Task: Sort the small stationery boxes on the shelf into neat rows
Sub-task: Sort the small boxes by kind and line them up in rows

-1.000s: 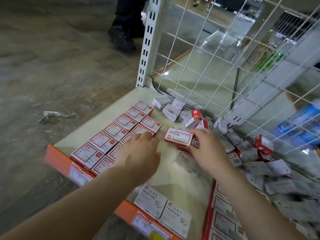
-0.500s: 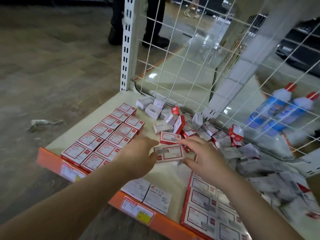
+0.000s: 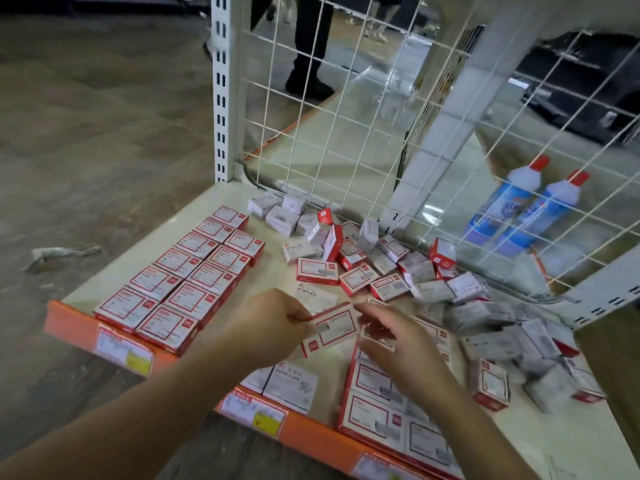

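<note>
Two hands met over the middle of the cream shelf (image 3: 194,216). Left hand (image 3: 273,323) pinched the left end of a red-bordered white box (image 3: 332,329), held tilted just above the shelf. Right hand (image 3: 398,337) hung beside the box's right end, fingers loosely spread; whether it touched the box could not be told. Two neat rows of matching red-bordered boxes (image 3: 194,275) lay at the left, running back from the orange front rail (image 3: 311,436). A white box reading "STAPLES" (image 3: 302,248) lay near the loose heap of boxes (image 3: 433,285) at the back and right. A box marked "PAPER CLIPS" (image 3: 291,384) sat at the front edge. Two blue bottles with red caps (image 3: 519,209) stood behind the wire mesh (image 3: 346,98). Price-tag print was unreadable.
</note>
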Demonstrator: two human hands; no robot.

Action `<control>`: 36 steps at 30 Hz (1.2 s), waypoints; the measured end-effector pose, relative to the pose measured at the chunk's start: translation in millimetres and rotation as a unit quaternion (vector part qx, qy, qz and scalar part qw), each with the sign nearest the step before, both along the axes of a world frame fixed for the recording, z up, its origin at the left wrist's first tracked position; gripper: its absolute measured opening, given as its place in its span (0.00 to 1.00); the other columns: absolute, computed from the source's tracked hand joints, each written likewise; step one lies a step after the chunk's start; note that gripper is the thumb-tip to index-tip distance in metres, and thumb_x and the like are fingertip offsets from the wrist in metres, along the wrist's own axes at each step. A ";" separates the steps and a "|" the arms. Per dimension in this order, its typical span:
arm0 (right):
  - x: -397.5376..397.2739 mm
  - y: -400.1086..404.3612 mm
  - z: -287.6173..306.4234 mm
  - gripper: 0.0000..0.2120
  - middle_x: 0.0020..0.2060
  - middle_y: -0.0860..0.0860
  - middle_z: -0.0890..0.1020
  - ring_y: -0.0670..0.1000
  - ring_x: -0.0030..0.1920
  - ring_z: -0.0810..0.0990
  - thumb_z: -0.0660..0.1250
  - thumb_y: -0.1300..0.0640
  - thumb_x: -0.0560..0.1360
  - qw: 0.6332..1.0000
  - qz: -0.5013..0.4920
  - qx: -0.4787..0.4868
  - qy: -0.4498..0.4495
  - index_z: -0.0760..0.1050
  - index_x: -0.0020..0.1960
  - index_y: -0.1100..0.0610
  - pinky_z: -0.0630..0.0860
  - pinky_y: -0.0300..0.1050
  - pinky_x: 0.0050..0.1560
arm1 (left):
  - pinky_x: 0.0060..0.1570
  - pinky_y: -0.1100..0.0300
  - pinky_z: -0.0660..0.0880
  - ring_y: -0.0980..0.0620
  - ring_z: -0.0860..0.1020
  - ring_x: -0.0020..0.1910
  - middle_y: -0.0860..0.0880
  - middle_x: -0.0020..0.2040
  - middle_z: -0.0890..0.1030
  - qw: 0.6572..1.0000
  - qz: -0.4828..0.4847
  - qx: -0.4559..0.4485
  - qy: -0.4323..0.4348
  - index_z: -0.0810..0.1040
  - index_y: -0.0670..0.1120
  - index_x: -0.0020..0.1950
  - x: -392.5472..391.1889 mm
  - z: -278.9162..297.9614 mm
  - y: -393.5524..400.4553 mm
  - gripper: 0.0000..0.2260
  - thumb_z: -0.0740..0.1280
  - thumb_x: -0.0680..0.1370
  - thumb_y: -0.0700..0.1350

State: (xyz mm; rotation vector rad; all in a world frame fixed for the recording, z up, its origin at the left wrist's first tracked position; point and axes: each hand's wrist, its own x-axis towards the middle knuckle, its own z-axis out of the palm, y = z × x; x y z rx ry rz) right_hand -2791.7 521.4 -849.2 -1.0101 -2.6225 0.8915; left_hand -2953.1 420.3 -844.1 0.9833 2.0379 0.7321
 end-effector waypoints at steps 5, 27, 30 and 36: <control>3.0 -10.2 -14.0 0.16 0.46 0.37 0.76 0.35 0.47 0.74 0.64 0.55 0.76 0.997 -0.048 -0.061 0.008 0.72 0.64 0.48 0.70 0.26 0.45 | 0.29 0.70 0.75 0.57 0.80 0.37 0.55 0.40 0.81 0.993 0.088 0.043 -0.073 0.80 0.51 0.56 1.6 -4.7 -4.2 0.09 0.67 0.76 0.49; -17.0 -10.5 0.6 0.06 0.45 0.39 0.79 0.35 0.45 0.76 0.63 0.56 0.77 0.988 -0.056 -0.123 0.080 0.75 0.52 0.48 0.71 0.25 0.39 | 0.38 0.75 0.69 0.64 0.74 0.47 0.59 0.48 0.78 0.985 0.057 0.163 -0.003 0.75 0.53 0.63 0.4 -6.5 1.9 0.13 0.63 0.78 0.50; -17.7 -8.2 2.0 0.07 0.45 0.37 0.78 0.35 0.46 0.76 0.63 0.56 0.77 0.990 -0.044 -0.107 0.079 0.75 0.52 0.46 0.71 0.25 0.40 | 0.39 0.74 0.72 0.67 0.75 0.42 0.62 0.43 0.78 0.989 0.028 0.148 0.002 0.79 0.52 0.57 -3.1 -5.3 3.0 0.09 0.64 0.78 0.48; -20.9 -6.7 -1.3 0.10 0.49 0.38 0.78 0.36 0.49 0.75 0.61 0.53 0.77 0.993 -0.037 -0.094 0.067 0.75 0.58 0.48 0.71 0.27 0.44 | 0.34 0.75 0.71 0.65 0.77 0.38 0.61 0.38 0.77 0.989 0.048 0.135 0.023 0.79 0.52 0.54 -1.7 -13.0 2.5 0.07 0.64 0.78 0.48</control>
